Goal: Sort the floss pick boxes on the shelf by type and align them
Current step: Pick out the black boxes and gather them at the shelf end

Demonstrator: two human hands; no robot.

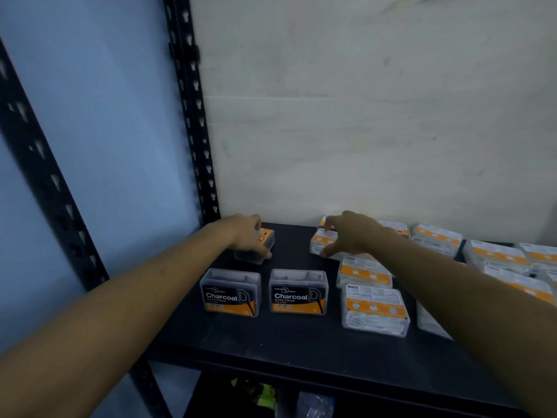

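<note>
Two clear boxes with black "Charcoal" labels [230,292] [298,291] stand side by side near the front of the black shelf [271,342]. Behind them, at the back left, my left hand [248,236] grips a third box [265,245] that shows an orange back label. My right hand [352,233] rests with spread fingers on a white-and-orange box [319,244] at the back middle. More white-and-orange boxes [373,309] [363,274] lie in loose rows to the right, partly hidden by my right forearm.
A black perforated upright post [193,116] stands at the shelf's back left corner, another [39,164] at the front left. A white wall [361,116] closes the back. Green and clear packaging [262,393] lies on the lower shelf.
</note>
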